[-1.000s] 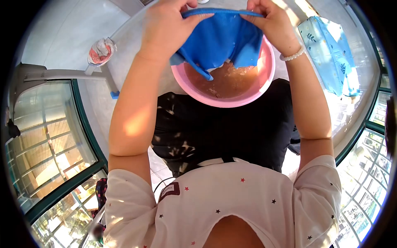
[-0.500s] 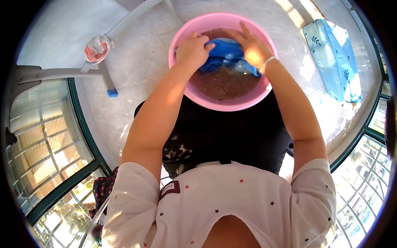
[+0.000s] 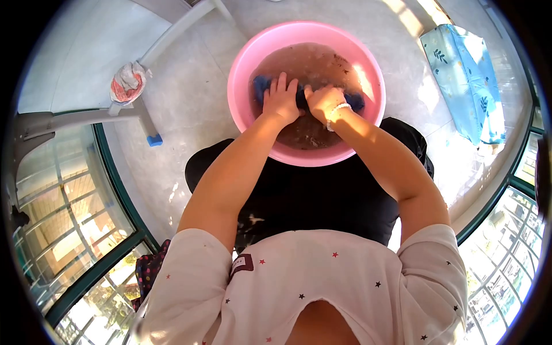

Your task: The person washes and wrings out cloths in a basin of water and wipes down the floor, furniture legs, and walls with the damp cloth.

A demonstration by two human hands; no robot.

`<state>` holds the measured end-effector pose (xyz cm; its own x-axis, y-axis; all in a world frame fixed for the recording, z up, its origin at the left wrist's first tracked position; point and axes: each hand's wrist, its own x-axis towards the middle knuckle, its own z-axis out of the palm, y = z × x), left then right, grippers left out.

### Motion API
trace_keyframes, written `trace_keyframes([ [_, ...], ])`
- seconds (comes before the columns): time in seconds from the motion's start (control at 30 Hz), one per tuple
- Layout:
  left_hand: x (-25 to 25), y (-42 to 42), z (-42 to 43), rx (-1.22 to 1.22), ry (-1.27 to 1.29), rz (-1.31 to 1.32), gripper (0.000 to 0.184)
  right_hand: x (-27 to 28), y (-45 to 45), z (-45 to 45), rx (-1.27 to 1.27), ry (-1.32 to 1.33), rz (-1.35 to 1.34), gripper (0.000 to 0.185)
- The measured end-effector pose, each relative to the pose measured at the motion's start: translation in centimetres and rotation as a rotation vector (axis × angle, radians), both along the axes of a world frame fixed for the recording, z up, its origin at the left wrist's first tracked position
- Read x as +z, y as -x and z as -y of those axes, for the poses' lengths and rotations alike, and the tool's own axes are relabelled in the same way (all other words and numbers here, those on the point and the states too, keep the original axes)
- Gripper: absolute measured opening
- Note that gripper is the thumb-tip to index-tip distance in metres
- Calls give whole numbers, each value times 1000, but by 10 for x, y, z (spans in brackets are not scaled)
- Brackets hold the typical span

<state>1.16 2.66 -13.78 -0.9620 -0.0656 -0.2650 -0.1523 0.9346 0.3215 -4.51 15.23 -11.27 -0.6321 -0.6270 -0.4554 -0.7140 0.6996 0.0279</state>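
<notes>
A pink basin (image 3: 310, 156) of murky brown water is in front of me, close to my knees. A blue cloth (image 3: 356, 102) lies mostly under the water, its ends showing on either side of my hands. My left hand (image 3: 282, 102) presses down on the cloth with its fingers spread. Close beside it, my right hand (image 3: 325, 104), with a white bracelet at the wrist, has its fingers curled over the cloth. The fingertips of the right hand are partly hidden by the water.
A light blue patterned box (image 3: 463, 80) stands on the tiled floor at the right. On the left, a crumpled white and red cloth (image 3: 127, 83) rests on a white frame leg (image 3: 146, 123) with a blue foot. Barred windows (image 3: 69, 190) flank both sides.
Both hands have come nearer to me and closer together. The blue cloth, bunched above the surface before, is now pushed mostly under the water. The basin looks slightly shifted toward me.
</notes>
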Motion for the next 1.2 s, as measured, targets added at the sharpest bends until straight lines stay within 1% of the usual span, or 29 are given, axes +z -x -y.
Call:
trace_keyframes([
  [0.07, 11, -4, 3, -16, -286, -241, 90, 46, 2, -9, 215, 206, -83, 32],
  [0.1, 24, -6, 2, 11, -482, -268, 97, 60, 5, -12, 223, 395, -185, 25],
  [0.13, 43, -5, -1, 40, -678, -297, 105, 80, 10, -10, 121, 498, -127, 21],
  [0.17, 58, -5, -2, 69, -873, -328, 113, 102, 16, -13, 170, 702, -88, 17],
  [0.2, 67, -4, -4, 83, -928, -398, 116, 120, 21, -13, 159, 841, -17, 17],
  [0.23, 75, -3, -5, 98, -982, -469, 118, 151, 21, -12, 173, 830, 8, 18],
  [0.27, 78, -2, -5, 110, -1036, -542, 120, 175, 14, -12, 0, 953, 130, 20],
  [0.33, 78, 0, 0, 162, -981, -487, 122, 213, 1, -12, -356, 1177, 380, 22],
  [0.4, 83, -4, 0, 222, -1012, -406, 120, 234, 7, -22, -239, 1519, 275, 14],
  [0.43, 76, -5, 0, 188, -909, -459, 106, 240, 4, -26, -349, 1689, 502, 25],
  [0.5, 77, -3, 4, 318, -1101, -314, 91, 234, 7, -33, -294, 1979, 618, 27],
  [0.53, 86, -3, 4, 381, -1197, -234, 85, 225, 21, -47, -289, 1982, 691, 27],
  [0.57, 94, -3, -3, 461, -1355, -293, 67, 208, 30, -52, -482, 2025, 633, 25],
  [0.6, 97, -4, -7, 491, -1371, -331, 64, 186, 34, -56, -672, 2058, 569, 23],
  [0.63, 99, -4, -10, 520, -1387, -373, 61, 164, 30, -59, -810, 1981, 451, 24],
  [0.67, 102, -4, -11, 550, -1402, -418, 59, 145, 31, -59, -1165, 1951, 483, 26],
  [0.7, 107, -3, -13, 496, -1408, -429, 59, 116, 30, -62, -1257, 1944, 515, 26],
  [0.73, 112, -5, -14, 444, -1411, -436, 59, 87, 27, -69, -1456, 1736, 624, 32],
  [0.77, 116, -7, -16, 394, -1413, -441, 59, 37, 34, -84, -1440, 1546, 1006, 46],
  [0.8, 117, -11, -20, 343, -1453, -390, 60, 53, 7, -65, -1597, 1388, 1227, 62],
  [0.83, 117, -14, -24, 292, -1491, -340, 61, 36, -4, -65, -1458, 1298, 1656, 72],
  [0.87, 118, -17, -29, 241, -1527, -291, 62, 40, -19, -54, -1392, 1342, 1962, 67],
  [0.9, 111, -19, -34, 250, -1745, -243, 61, 32, -33, -41, -1141, 1601, 1707, 60],
  [0.93, 104, -22, -37, 339, -1993, -166, 62, 28, -39, -34, -1031, 1721, 1568, 53],
  [0.97, 99, -26, -40, 410, -2100, -200, 55, 25, -44, -28, -930, 1830, 1419, 47],
  [1.0, 94, -29, -42, 482, -2204, -233, 49, 29, -44, -25, -983, 1855, 1403, 40],
  [1.1, 74, -26, -52, 810, -1757, -537, 46, 33, -40, -13, -1220, 1924, 1312, 27],
  [1.13, 67, -25, -50, 861, -1757, -461, 47, 36, -39, -8, -1309, 1944, 1270, 23],
  [1.2, 61, -19, -46, 965, -1754, -312, 52, 45, -40, 0, -1360, 1964, 1007, 29],
])
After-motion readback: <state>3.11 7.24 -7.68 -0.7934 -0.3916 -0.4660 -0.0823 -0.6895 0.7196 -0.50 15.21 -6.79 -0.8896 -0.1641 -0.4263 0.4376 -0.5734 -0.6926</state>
